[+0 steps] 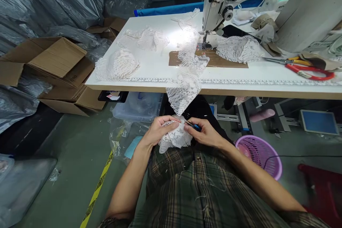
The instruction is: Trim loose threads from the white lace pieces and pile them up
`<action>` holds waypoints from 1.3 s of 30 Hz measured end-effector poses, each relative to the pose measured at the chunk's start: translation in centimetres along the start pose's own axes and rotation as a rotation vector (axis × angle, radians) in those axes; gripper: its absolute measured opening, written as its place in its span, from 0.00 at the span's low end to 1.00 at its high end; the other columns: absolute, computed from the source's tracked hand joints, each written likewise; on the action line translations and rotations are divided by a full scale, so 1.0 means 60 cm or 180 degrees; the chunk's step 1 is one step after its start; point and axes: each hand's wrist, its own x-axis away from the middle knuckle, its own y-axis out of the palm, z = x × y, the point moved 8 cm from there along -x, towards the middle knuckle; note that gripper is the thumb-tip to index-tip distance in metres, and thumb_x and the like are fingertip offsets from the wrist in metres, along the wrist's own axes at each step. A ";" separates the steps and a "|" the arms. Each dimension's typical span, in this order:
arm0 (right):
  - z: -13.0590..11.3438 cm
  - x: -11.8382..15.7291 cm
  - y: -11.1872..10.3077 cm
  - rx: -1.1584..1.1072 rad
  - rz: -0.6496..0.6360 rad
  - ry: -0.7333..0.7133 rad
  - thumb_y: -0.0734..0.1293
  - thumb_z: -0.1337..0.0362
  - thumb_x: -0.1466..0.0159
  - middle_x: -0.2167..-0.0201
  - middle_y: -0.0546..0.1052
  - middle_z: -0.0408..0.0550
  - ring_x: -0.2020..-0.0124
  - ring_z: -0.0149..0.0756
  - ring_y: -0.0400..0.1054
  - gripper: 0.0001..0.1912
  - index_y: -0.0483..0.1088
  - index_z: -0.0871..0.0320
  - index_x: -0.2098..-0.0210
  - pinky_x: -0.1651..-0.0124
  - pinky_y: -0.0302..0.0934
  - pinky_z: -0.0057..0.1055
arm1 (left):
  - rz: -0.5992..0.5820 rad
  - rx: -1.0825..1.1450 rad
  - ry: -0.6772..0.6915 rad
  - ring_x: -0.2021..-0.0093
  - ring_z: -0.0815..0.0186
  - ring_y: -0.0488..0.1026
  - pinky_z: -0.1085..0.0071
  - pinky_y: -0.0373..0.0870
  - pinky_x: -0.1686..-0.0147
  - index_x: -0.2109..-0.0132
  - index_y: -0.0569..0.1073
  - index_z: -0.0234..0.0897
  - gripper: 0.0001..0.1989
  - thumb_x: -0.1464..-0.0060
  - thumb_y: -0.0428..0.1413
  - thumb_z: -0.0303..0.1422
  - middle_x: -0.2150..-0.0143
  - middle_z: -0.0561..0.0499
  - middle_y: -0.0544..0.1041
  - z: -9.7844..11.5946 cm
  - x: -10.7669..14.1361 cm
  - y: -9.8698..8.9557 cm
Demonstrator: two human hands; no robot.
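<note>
White lace fabric (176, 138) is bunched over my lap, and a strip of it runs up over the table's front edge toward the sewing machine (213, 10). My left hand (157, 131) is closed on the lace, thumb and fingers pinching its upper part. In my right hand (205, 133) is a pair of small thread snips (197, 127) with blue on the handle. Their tip points left, at the lace between the two hands. Part of the snips is hidden by my fingers.
On the white table (152, 67) lie a lace pile (117, 65), more lace (237, 49) beside the needle, and red-handled scissors (310, 71). A printed ruler runs along the front edge. Cardboard boxes (53, 60) stand left; a purple basket (260, 153) is on the floor at right.
</note>
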 end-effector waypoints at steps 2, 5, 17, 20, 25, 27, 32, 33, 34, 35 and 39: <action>0.003 -0.002 -0.005 0.0153 0.0024 0.0091 0.55 0.47 0.31 0.76 0.67 0.41 0.75 0.30 0.58 0.24 0.72 0.59 0.66 0.73 0.52 0.27 | 0.0058 -0.0141 0.0027 0.68 0.64 0.76 0.71 0.71 0.68 0.64 0.79 0.33 0.14 0.55 0.67 0.38 0.67 0.47 0.81 0.003 0.002 -0.004; 0.004 -0.011 -0.009 0.0473 0.0052 0.0127 0.49 0.48 0.28 0.76 0.69 0.43 0.75 0.31 0.60 0.29 0.72 0.60 0.66 0.70 0.52 0.28 | 0.0113 -0.0405 0.0103 0.63 0.62 0.77 0.71 0.71 0.64 0.63 0.80 0.33 0.13 0.52 0.66 0.38 0.63 0.45 0.81 0.010 0.005 -0.010; -0.009 -0.028 -0.004 0.1120 0.0186 -0.0050 0.52 0.51 0.29 0.79 0.66 0.40 0.78 0.30 0.58 0.24 0.69 0.58 0.70 0.72 0.48 0.28 | 0.0159 -0.0545 0.0137 0.71 0.68 0.71 0.74 0.65 0.70 0.65 0.80 0.33 0.11 0.51 0.64 0.38 0.69 0.49 0.79 0.013 0.003 -0.012; -0.013 -0.023 0.001 0.1182 0.0114 -0.0166 0.52 0.52 0.28 0.79 0.66 0.41 0.77 0.30 0.58 0.23 0.66 0.57 0.72 0.71 0.49 0.28 | 0.0139 -0.0401 0.0107 0.72 0.70 0.70 0.76 0.64 0.71 0.66 0.79 0.32 0.11 0.52 0.65 0.37 0.70 0.50 0.78 0.010 0.000 -0.011; -0.017 -0.028 0.006 0.1575 0.0346 -0.0222 0.54 0.54 0.29 0.80 0.67 0.42 0.79 0.30 0.56 0.21 0.66 0.57 0.73 0.73 0.45 0.29 | 0.0149 -0.0396 0.0092 0.73 0.71 0.67 0.77 0.61 0.73 0.66 0.79 0.33 0.12 0.52 0.65 0.38 0.72 0.53 0.75 0.004 -0.003 -0.007; -0.012 -0.026 0.001 0.1674 0.0476 -0.0142 0.54 0.53 0.30 0.80 0.67 0.42 0.79 0.30 0.56 0.22 0.66 0.56 0.74 0.73 0.45 0.29 | 0.0155 -0.0457 0.0098 0.72 0.71 0.68 0.76 0.62 0.72 0.65 0.79 0.33 0.12 0.51 0.65 0.39 0.71 0.52 0.76 0.004 -0.002 -0.007; 0.007 -0.011 -0.026 0.1062 0.0555 -0.0085 0.52 0.51 0.29 0.75 0.70 0.43 0.73 0.33 0.63 0.22 0.70 0.57 0.67 0.68 0.53 0.29 | 0.0199 -0.0682 0.0156 0.71 0.70 0.69 0.76 0.62 0.71 0.64 0.78 0.34 0.13 0.50 0.64 0.41 0.69 0.51 0.76 0.012 -0.006 -0.025; 0.012 -0.008 -0.034 0.0880 0.0576 -0.0062 0.52 0.50 0.29 0.75 0.70 0.43 0.73 0.33 0.63 0.23 0.70 0.57 0.66 0.68 0.54 0.29 | 0.0239 -0.0712 0.0172 0.73 0.70 0.68 0.76 0.61 0.72 0.64 0.78 0.34 0.14 0.50 0.63 0.42 0.71 0.52 0.76 0.015 -0.010 -0.032; 0.016 -0.006 -0.043 0.0714 0.0624 -0.0032 0.51 0.50 0.29 0.75 0.69 0.43 0.72 0.34 0.63 0.24 0.71 0.57 0.65 0.68 0.54 0.29 | 0.0290 -0.0711 0.0196 0.74 0.71 0.67 0.76 0.61 0.73 0.63 0.78 0.34 0.15 0.49 0.63 0.43 0.72 0.52 0.75 0.019 -0.016 -0.040; 0.019 -0.005 -0.053 0.0561 0.0699 0.0002 0.51 0.49 0.29 0.75 0.68 0.43 0.73 0.34 0.62 0.25 0.71 0.57 0.65 0.68 0.54 0.29 | 0.0356 -0.0683 0.0233 0.75 0.71 0.66 0.76 0.60 0.74 0.62 0.77 0.34 0.16 0.49 0.62 0.44 0.73 0.53 0.74 0.024 -0.024 -0.047; 0.025 -0.004 -0.084 0.0075 0.0994 0.0083 0.50 0.46 0.30 0.76 0.66 0.43 0.74 0.33 0.59 0.28 0.71 0.57 0.66 0.70 0.54 0.30 | 0.0705 -0.0648 0.0498 0.75 0.71 0.65 0.76 0.59 0.74 0.60 0.76 0.34 0.19 0.53 0.64 0.44 0.73 0.53 0.73 0.047 -0.063 -0.069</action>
